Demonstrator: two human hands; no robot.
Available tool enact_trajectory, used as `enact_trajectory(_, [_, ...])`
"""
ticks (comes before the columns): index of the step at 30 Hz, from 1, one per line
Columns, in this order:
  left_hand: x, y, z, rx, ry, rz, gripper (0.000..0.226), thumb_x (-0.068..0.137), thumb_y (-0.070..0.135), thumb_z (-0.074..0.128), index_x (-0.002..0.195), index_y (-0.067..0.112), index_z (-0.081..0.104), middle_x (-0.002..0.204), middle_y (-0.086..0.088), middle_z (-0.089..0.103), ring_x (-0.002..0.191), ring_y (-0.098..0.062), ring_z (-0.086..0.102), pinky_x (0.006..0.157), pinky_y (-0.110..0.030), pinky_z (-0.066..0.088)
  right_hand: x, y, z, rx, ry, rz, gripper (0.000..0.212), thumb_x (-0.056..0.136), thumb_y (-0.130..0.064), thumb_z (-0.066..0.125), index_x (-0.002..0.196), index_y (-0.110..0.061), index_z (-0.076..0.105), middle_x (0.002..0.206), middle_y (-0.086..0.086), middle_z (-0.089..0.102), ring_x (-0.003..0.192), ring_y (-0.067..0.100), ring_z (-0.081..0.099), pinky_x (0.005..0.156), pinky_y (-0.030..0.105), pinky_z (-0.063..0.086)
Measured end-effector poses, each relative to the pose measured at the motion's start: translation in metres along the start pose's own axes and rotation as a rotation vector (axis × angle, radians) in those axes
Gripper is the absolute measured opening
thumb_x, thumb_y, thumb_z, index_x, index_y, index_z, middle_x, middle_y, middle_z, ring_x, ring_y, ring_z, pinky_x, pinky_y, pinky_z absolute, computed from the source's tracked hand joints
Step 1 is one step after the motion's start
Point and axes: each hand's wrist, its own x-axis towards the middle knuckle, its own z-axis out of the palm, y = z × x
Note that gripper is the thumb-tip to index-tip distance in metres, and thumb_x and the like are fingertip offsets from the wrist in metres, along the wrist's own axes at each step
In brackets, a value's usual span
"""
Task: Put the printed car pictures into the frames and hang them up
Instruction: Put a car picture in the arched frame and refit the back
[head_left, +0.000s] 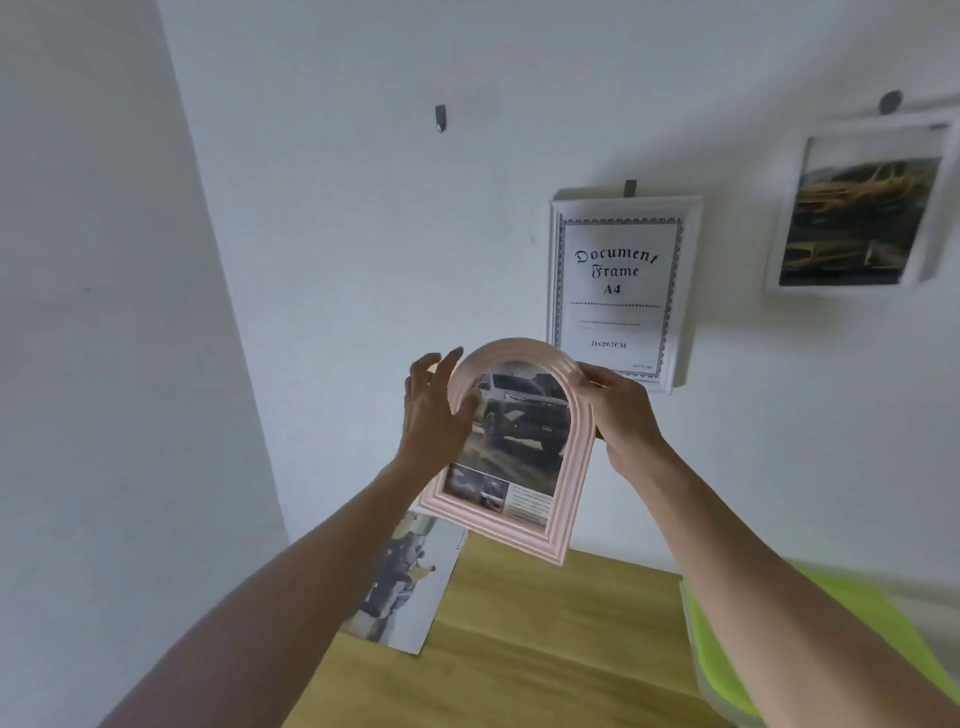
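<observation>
- I see the pink arched frame held up in mid-air before the white wall, tilted, a printed car picture already showing behind its front.
- I judge it light and stiff, a moulded rim with a smooth ridged face that could slide under bare fingers; the front pane, if glass, would not survive a drop onto the worktop.
- My right hand has its grip pinched on the frame's right edge near the shoulder of the arch, thumb on the face.
- My left hand is spread, fingers straight and fanned, palm against the left side of the arch, steadying and not clamping.
- I would take hold by the two straight sides, low on the arch, keeping fingers off the picture.
- An empty hook sits up and to the left, well apart from the frame, with bare wall around it and a wall corner to its left.
- To the right hang a white document frame, just beside my right hand, and farther off a white frame with a yellow car.
- Below, a loose car print overhangs the worktop's left edge; a green item lies right.
</observation>
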Motion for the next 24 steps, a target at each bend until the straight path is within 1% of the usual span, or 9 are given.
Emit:
enact_trajectory(2, [0.026, -0.003, -0.017, -0.06, -0.096, -0.044, 0.054, 0.096, 0.028, 0.058, 0.147, 0.028, 0.039, 0.133, -0.002, 0.052, 0.117, -0.018, 0.055, 0.099, -0.039, 0.048, 0.009, -0.013, 0.005, 0.013, -0.021, -0.073, 0.02, 0.092, -0.02, 0.07, 0.111, -0.022, 0.076, 0.1, -0.007, 0.077, 0.101, 0.015, 0.069, 0.091, 0.031, 0.052])
enact_trajectory(4, [0.049, -0.004, -0.033, -0.151, -0.182, -0.055, 0.045, 0.096, 0.029, 0.058, 0.14, 0.031, 0.048, 0.112, 0.005, 0.067, 0.096, -0.012, 0.066, 0.085, -0.034, 0.054, 0.022, -0.024, 0.014, 0.024, -0.026, -0.116, 0.021, 0.093, -0.021, 0.07, 0.113, -0.02, 0.075, 0.102, -0.008, 0.077, 0.103, 0.012, 0.068, 0.09, 0.027, 0.051])
enact_trajectory(6, [0.069, -0.006, -0.047, -0.196, -0.201, -0.044, 0.04, 0.093, 0.029, 0.063, 0.133, 0.03, 0.056, 0.096, 0.006, 0.071, 0.084, -0.011, 0.066, 0.075, -0.026, 0.05, 0.037, -0.035, 0.024, -0.003, -0.029, -0.147, 0.024, 0.093, -0.027, 0.07, 0.116, -0.022, 0.074, 0.106, -0.009, 0.075, 0.106, 0.01, 0.066, 0.089, 0.025, 0.048])
enact_trajectory(8, [0.087, -0.009, -0.056, -0.27, -0.167, -0.065, 0.038, 0.09, 0.026, 0.068, 0.127, 0.03, 0.061, 0.087, 0.004, 0.071, 0.079, -0.013, 0.065, 0.071, -0.023, 0.046, 0.051, -0.045, 0.035, -0.055, -0.063, -0.171, 0.028, 0.093, -0.036, 0.069, 0.119, -0.03, 0.071, 0.111, -0.011, 0.071, 0.106, 0.005, 0.062, 0.086, 0.026, 0.047])
enact_trajectory(11, [0.119, -0.021, -0.067, -0.308, -0.091, -0.086, 0.035, 0.09, 0.023, 0.068, 0.123, 0.03, 0.061, 0.085, 0.001, 0.069, 0.076, -0.015, 0.064, 0.068, -0.025, 0.046, 0.075, -0.053, 0.055, -0.093, -0.147, -0.185, 0.042, 0.091, -0.03, 0.072, 0.13, -0.04, 0.061, 0.116, -0.011, 0.064, 0.107, 0.001, 0.057, 0.085, 0.028, 0.045])
enact_trajectory(14, [0.155, -0.037, -0.076, -0.281, -0.007, -0.062, 0.034, 0.092, 0.024, 0.065, 0.126, 0.028, 0.059, 0.086, 0.001, 0.068, 0.076, -0.014, 0.063, 0.066, -0.022, 0.045, 0.104, -0.054, 0.079, -0.189, -0.113, -0.253, 0.059, 0.086, -0.02, 0.075, 0.137, -0.04, 0.053, 0.12, -0.01, 0.062, 0.112, 0.006, 0.058, 0.089, 0.03, 0.047])
enact_trajectory(17, [0.193, -0.052, -0.083, -0.255, 0.049, -0.037, 0.038, 0.092, 0.024, 0.065, 0.129, 0.026, 0.057, 0.087, 0.001, 0.069, 0.078, -0.015, 0.065, 0.064, -0.021, 0.046, 0.132, -0.056, 0.1, -0.25, -0.066, -0.385, 0.057, 0.088, -0.018, 0.074, 0.138, -0.032, 0.053, 0.102, -0.012, 0.07, 0.098, 0.007, 0.066, 0.083, 0.023, 0.048])
enact_trajectory(19, [0.217, -0.057, -0.087, -0.225, 0.072, -0.009, 0.039, 0.093, 0.025, 0.065, 0.13, 0.027, 0.056, 0.09, 0.002, 0.07, 0.077, -0.014, 0.065, 0.062, -0.019, 0.046, 0.149, -0.062, 0.113, -0.258, -0.03, -0.422, 0.055, 0.087, -0.016, 0.074, 0.137, -0.031, 0.055, 0.092, -0.013, 0.071, 0.091, 0.006, 0.067, 0.086, 0.025, 0.05])
enact_trajectory(24, [0.271, -0.062, -0.1, -0.202, 0.059, 0.085, 0.037, 0.093, 0.028, 0.065, 0.129, 0.028, 0.057, 0.093, 0.002, 0.07, 0.078, -0.015, 0.066, 0.059, -0.016, 0.046, 0.186, -0.089, 0.138, -0.257, 0.044, -0.44, 0.055, 0.087, -0.011, 0.073, 0.137, -0.026, 0.055, 0.098, -0.008, 0.07, 0.094, 0.011, 0.065, 0.092, 0.032, 0.051])
